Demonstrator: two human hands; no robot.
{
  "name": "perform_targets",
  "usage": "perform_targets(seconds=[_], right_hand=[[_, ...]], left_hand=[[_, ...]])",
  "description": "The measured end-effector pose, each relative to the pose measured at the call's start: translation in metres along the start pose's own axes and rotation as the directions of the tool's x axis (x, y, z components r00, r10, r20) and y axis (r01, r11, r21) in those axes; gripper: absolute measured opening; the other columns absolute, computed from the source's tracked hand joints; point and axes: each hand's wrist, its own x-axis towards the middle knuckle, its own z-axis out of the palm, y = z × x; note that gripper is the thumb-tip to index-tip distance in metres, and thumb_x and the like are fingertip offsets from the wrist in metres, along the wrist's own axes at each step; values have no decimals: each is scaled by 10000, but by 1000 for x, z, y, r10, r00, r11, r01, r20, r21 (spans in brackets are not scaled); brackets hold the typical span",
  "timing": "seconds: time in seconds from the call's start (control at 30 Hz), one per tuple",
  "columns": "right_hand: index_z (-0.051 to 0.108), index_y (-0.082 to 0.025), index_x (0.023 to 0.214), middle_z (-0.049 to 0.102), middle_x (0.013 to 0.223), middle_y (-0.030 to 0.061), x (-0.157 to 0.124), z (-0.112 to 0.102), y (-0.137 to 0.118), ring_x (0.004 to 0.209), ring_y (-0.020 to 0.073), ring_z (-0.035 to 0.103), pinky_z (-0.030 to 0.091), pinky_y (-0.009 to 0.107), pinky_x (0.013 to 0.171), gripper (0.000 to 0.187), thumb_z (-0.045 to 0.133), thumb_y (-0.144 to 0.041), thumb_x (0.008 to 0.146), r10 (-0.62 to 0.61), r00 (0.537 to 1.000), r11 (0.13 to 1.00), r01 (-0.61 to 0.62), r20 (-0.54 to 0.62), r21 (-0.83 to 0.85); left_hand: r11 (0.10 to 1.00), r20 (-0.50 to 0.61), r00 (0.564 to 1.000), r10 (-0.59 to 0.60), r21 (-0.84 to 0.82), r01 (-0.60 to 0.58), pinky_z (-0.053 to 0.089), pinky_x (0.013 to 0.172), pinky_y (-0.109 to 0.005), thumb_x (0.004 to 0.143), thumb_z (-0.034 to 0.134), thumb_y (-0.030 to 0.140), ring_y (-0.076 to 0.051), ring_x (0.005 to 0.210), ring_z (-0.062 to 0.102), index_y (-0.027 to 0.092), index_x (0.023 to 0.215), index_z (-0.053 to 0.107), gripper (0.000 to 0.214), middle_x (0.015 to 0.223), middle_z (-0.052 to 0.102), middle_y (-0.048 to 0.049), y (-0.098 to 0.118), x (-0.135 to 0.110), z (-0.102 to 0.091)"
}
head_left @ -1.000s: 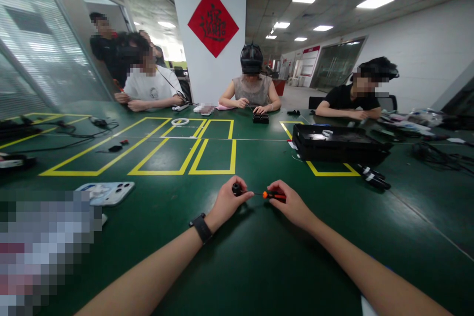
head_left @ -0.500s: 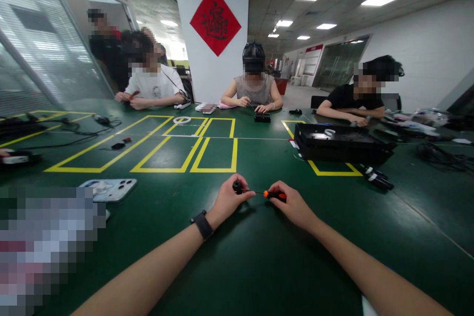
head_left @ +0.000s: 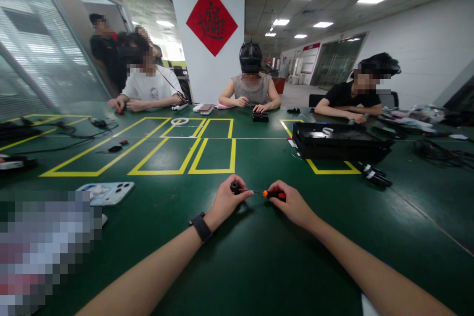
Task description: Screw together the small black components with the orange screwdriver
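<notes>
Between the thumb and fingers of my left hand (head_left: 228,196) is a small black round part (head_left: 235,187), whose exact kind I cannot make out. My right hand (head_left: 291,201) grips the black and orange handle of a screwdriver (head_left: 276,194). Its thin shaft points left and reaches the black part at my left thumb and fingers; the tip itself is hidden. Both hands are held close together over the green table (head_left: 252,266), fingers closed.
A black tray (head_left: 340,150) stands ahead to the right, with black parts (head_left: 375,175) beside it. At left lies a phone (head_left: 107,192). Yellow tape outlines (head_left: 211,172), a white ring (head_left: 179,121) and cables (head_left: 66,131) are farther off. Several people sit across the table.
My view has shifted slightly. Both hands keep their grips, with the screwdriver still at the black part. The person at far left has lowered a hand holding something red toward the table.
</notes>
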Motion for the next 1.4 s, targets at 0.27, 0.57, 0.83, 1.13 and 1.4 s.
perform_targets(seconds=[0.27,0.57,0.83,1.13,1.4], right_hand=[[555,-189,914,587,901,19,0,-1,-1,839,146,548,420,313,781,141,518,-184,778,10,1000,1000,-10,3,1],[568,-202,967,575,961,29,2,0,3,906,161,526,405,327,829,179,529,-221,793,-9,1000,999,9,6,-42],[590,-204,947,573,950,42,4,-2,5,920,173,513,394,341,848,165,469,-241,841,-41,998,996,45,50,-79],[599,-198,941,581,961,49,3,0,4,934,173,514,384,352,872,194,424,-231,862,-40,997,997,44,60,-58],[557,-192,907,584,894,9,2,2,5,836,139,542,419,308,779,145,539,-183,764,1,1000,1000,-1,3,-14]], left_hand=[[1000,-14,1000,-10,9,10,391,581,-213,673,652,375,-92,597,489,164,749,511,265,686,546,31,0,0,1],[999,-35,999,-14,32,15,356,570,-209,762,551,390,-94,586,447,169,745,520,224,646,498,37,-2,0,0],[1000,-1,1000,3,23,-2,390,636,-229,792,514,384,-113,661,500,176,812,526,209,725,547,17,-1,1,0],[999,13,1000,26,41,-26,403,620,-225,688,646,328,-102,633,511,175,827,508,249,699,547,35,1,0,0],[998,25,999,29,46,-30,406,627,-230,674,659,319,-104,644,516,175,834,505,265,711,544,32,0,0,1]])
